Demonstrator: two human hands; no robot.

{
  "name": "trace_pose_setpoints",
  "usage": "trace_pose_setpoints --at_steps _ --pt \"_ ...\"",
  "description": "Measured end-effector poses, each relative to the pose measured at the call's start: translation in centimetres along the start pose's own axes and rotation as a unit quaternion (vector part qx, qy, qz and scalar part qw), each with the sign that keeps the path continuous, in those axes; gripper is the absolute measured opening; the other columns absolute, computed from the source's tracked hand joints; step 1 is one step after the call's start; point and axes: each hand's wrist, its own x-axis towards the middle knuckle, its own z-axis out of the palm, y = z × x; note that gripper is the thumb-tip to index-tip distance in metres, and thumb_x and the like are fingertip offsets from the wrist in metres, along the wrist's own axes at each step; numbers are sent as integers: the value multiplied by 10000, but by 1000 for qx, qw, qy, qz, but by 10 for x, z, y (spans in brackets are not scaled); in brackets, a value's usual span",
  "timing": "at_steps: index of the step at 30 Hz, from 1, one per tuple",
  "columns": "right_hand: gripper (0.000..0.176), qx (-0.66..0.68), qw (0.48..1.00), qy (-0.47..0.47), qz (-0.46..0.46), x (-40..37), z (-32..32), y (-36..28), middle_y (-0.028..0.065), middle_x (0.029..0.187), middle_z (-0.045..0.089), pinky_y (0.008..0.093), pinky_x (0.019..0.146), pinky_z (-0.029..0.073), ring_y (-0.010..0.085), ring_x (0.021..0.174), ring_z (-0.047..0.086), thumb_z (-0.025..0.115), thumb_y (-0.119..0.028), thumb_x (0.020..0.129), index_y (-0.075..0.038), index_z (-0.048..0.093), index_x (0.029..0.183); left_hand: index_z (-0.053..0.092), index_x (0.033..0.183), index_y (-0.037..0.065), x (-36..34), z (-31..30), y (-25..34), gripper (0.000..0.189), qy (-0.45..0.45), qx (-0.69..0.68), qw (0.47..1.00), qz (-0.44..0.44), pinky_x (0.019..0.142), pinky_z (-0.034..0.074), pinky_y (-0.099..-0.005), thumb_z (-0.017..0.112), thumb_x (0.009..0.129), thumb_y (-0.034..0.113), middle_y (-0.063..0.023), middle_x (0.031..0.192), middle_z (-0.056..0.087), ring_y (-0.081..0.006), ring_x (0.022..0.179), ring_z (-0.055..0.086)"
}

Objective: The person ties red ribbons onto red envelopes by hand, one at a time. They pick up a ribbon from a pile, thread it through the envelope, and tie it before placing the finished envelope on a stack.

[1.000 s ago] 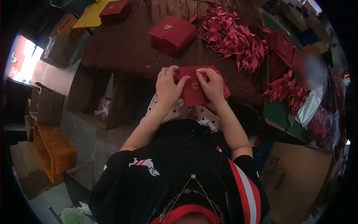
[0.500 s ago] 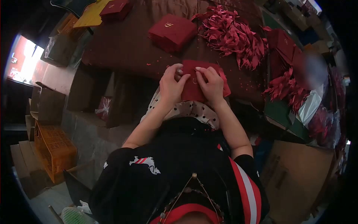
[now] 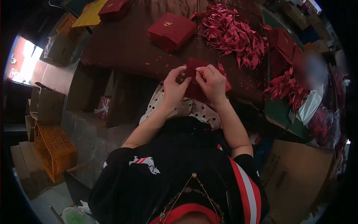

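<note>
A red card (image 3: 196, 92) with a ribbon at its right side lies over my lap at the table edge. My left hand (image 3: 176, 85) grips the card's left side, fingers curled. On the right side my right hand (image 3: 212, 83) pinches near the card's upper part, thumb and forefinger together; whatever is between the fingertips is too small to make out. Beyond my hands a stack of red cards (image 3: 172, 31) with a gold emblem rests on the brown tablecloth (image 3: 119, 48). A heap of red ribbons (image 3: 238, 39) spreads to the right of that stack.
More red cards (image 3: 112, 9) lie at the far left. At the right are another card stack (image 3: 281, 44) with hanging ribbons (image 3: 289, 89) and a blurred person (image 3: 311, 69). Cardboard boxes (image 3: 298, 175) and an orange crate (image 3: 56, 149) stand around me.
The card between my hands has tilted and shifted slightly, so its emblem is mostly covered. My left hand has moved a little to the right, and my right hand has turned slightly.
</note>
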Motion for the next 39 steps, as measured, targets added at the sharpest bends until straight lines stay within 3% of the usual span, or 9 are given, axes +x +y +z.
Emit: trace_pose_setpoints --at_steps 9,12,24,27,28,30,32,35,39 --pt "148 -39 998 -40 -39 6 -5 -13 70 872 597 381 634 555 264 807 667 729 -104 819 -74 629 924 665 1221 20 -11 3 10 411 33 136 982 126 804 534 -302 746 819 -10 -115 1063 664 -215 904 658" --pt "148 -76 993 -55 -72 6 -3 -12 77 872 590 385 645 556 270 798 661 722 -97 812 -69 607 901 664 1209 16 -13 4 10 397 33 131 984 115 797 538 -311 746 820 -4 -121 1084 662 -231 908 665" --pt "135 5 992 -93 -80 12 1 6 100 882 612 398 658 559 304 807 670 709 -86 842 -53 616 934 616 1312 -1 -1 -8 8 488 -75 99 991 58 812 529 -296 732 839 29 -122 1123 665 -174 955 657" --pt "145 38 993 -91 -67 9 5 12 99 899 624 394 654 550 304 810 673 714 -91 852 -54 629 963 579 1375 -7 0 -10 0 524 -104 108 983 110 820 527 -286 713 872 50 -124 1151 661 -149 977 645" --pt "156 75 993 -89 -12 7 6 12 95 906 628 389 653 546 304 807 674 718 -90 854 -60 634 982 579 1375 -7 2 -13 -1 524 -104 109 983 109 820 527 -286 713 872 50 -124 1151 661 -149 977 645" --pt "185 128 986 -84 71 4 8 14 92 933 634 376 689 537 300 845 673 731 -89 864 -67 644 1026 530 1430 -11 12 -21 -2 552 -179 -25 982 -58 819 526 -277 684 904 59 -120 1127 670 -129 958 640" --pt "185 146 985 -51 72 6 13 18 97 938 634 377 714 536 294 877 672 738 -88 864 -60 646 1022 606 1348 -9 28 -24 -9 440 -197 -53 974 -94 794 522 -266 685 923 74 -76 1032 673 -122 885 634" --pt "190 191 975 -6 112 7 20 20 113 953 623 376 762 528 282 936 660 763 -92 853 -42 661 1006 735 1122 20 42 -22 -4 208 -151 161 975 21 746 519 -261 715 930 96 -34 975 650 -131 813 619" --pt "158 175 976 -23 126 4 20 33 93 936 599 339 692 517 242 798 653 787 -96 841 -24 685 938 732 1096 40 65 -21 -12 199 -208 10 977 -47 767 534 -308 707 899 50 -72 1093 616 -164 870 640"
